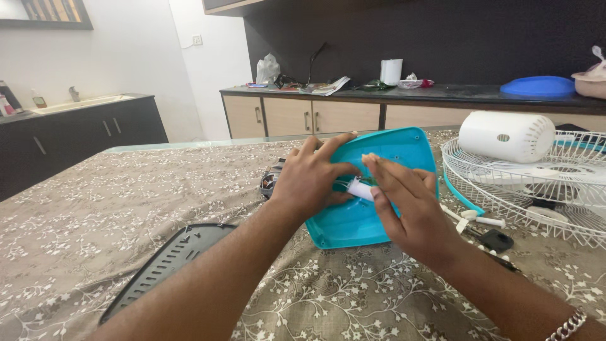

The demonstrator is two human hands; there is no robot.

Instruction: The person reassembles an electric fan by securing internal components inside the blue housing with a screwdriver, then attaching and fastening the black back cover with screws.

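A small white cylindrical part (361, 188) sits at the middle of a turquoise plastic fan base shell (404, 151), which lies tilted on the table with its hollow side up, and both hands are closed on that part together. The left hand (309, 183) curls over it from the left with thumb and fingers wrapped round one end, while the right hand (410, 208) pinches the other end with fingertips (372, 165) pressed down from above — the two hands touch, or very nearly. Thin wires seem to run under the white part, though they are too small to tell clearly. A dark motor-like piece (270, 182) shows just behind the left hand. To the right lie loose white plastic pins (483, 220) and a small black piece (495, 240), then a white wire fan guard (505, 196) with a white rounded motor housing (505, 136) resting on it. A black slotted plastic cover (170, 259) lies near the left forearm on the floral brown tablecloth (126, 202). As a judgement, a hard pull could strain or snap the wires, and the unsteadied shell could slide — scattering the loose pins nearby.
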